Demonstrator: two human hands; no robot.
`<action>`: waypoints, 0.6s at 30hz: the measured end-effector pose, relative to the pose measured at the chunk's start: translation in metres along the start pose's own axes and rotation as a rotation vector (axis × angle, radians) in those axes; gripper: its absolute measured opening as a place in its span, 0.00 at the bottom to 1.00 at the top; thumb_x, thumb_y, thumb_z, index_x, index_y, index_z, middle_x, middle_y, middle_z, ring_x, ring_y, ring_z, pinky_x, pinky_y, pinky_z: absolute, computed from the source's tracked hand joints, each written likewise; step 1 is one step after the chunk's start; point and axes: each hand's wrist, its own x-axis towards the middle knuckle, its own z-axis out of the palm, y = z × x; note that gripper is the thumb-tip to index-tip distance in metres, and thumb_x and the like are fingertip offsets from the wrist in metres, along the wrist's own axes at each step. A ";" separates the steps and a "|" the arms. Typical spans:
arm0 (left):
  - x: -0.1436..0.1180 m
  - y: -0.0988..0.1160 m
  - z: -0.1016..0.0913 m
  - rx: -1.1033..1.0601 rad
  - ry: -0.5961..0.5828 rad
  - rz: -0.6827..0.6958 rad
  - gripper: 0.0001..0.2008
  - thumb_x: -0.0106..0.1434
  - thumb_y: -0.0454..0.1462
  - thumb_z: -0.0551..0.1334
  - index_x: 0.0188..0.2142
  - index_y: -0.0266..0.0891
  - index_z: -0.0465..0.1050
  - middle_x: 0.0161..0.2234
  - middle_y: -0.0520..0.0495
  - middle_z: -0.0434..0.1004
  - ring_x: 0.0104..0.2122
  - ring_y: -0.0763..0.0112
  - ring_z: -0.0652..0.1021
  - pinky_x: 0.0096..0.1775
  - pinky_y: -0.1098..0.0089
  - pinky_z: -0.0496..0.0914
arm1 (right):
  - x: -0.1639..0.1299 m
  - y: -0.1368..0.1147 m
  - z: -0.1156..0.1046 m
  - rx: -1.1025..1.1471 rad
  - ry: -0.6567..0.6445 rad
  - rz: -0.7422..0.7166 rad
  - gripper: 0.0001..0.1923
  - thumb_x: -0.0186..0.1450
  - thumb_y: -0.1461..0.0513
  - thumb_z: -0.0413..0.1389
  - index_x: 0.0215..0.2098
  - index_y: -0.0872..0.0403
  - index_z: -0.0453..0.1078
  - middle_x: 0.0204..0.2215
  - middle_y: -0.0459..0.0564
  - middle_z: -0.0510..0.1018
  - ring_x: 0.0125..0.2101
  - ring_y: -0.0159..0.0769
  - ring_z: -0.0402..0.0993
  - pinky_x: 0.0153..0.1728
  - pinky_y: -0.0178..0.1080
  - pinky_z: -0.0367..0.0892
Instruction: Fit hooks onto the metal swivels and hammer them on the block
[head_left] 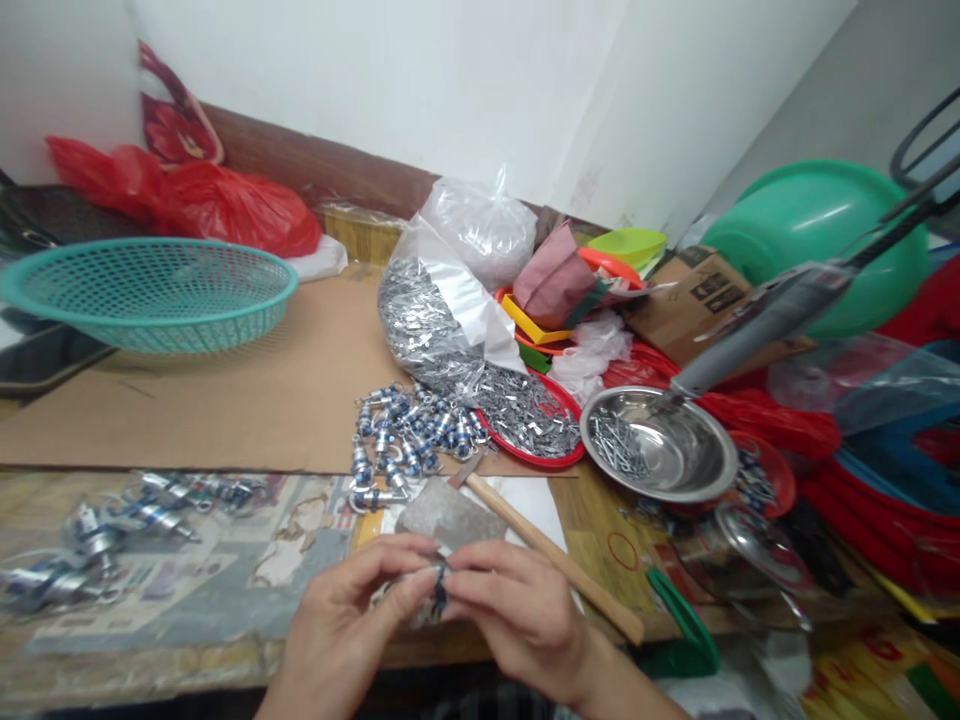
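My left hand (pixel 341 625) and my right hand (pixel 521 610) meet at the near table edge, fingertips pinched together on one small silver and blue metal part (pixel 439 590). Most of that part is hidden by my fingers. Just beyond my hands lies a grey stone block (pixel 450 515) with a wooden-handled hammer (pixel 551 555) resting across it. A pile of like silver and blue parts (pixel 409 435) lies behind the block. More of them are scattered at the left (pixel 112 525).
A red tray (pixel 559 460) under a spilling clear bag of small metal pieces (pixel 442 320) sits mid-table. A steel bowl (pixel 660 450) with small pieces stands to the right. A teal mesh basket (pixel 150 290) is at the far left, a green basin (pixel 817 230) and red bags behind.
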 end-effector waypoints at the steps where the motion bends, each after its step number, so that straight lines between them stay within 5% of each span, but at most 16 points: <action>1: 0.000 -0.001 -0.001 -0.012 -0.024 -0.015 0.06 0.51 0.41 0.63 0.23 0.46 0.78 0.31 0.48 0.82 0.34 0.61 0.79 0.38 0.69 0.73 | 0.001 0.000 0.001 0.038 0.022 0.019 0.10 0.61 0.68 0.53 0.40 0.54 0.71 0.33 0.53 0.77 0.32 0.32 0.75 0.32 0.32 0.72; 6: 0.000 -0.004 -0.005 -0.050 -0.173 -0.037 0.07 0.54 0.42 0.62 0.24 0.45 0.78 0.30 0.48 0.81 0.32 0.64 0.79 0.35 0.71 0.72 | 0.001 -0.005 0.003 0.109 0.053 0.061 0.08 0.59 0.66 0.56 0.38 0.55 0.73 0.31 0.54 0.77 0.30 0.32 0.75 0.31 0.31 0.73; 13: 0.002 -0.007 -0.004 -0.184 -0.182 -0.049 0.07 0.53 0.41 0.63 0.23 0.44 0.77 0.29 0.48 0.81 0.32 0.65 0.79 0.35 0.73 0.72 | -0.001 -0.007 0.005 0.214 0.099 0.184 0.08 0.57 0.66 0.59 0.35 0.54 0.75 0.29 0.52 0.77 0.29 0.32 0.75 0.30 0.30 0.72; 15: 0.001 -0.009 0.000 -0.221 -0.153 -0.105 0.07 0.51 0.42 0.64 0.23 0.43 0.78 0.26 0.49 0.80 0.29 0.66 0.78 0.31 0.74 0.72 | 0.000 -0.006 0.007 0.250 0.121 0.245 0.07 0.54 0.68 0.60 0.33 0.55 0.76 0.27 0.53 0.78 0.28 0.33 0.75 0.29 0.30 0.71; 18: -0.005 -0.010 0.010 -0.314 0.043 -0.243 0.10 0.47 0.44 0.66 0.25 0.42 0.78 0.25 0.50 0.81 0.28 0.67 0.78 0.32 0.75 0.72 | 0.000 -0.007 0.013 0.262 0.153 0.352 0.07 0.51 0.68 0.62 0.30 0.57 0.77 0.25 0.52 0.78 0.25 0.34 0.75 0.27 0.31 0.70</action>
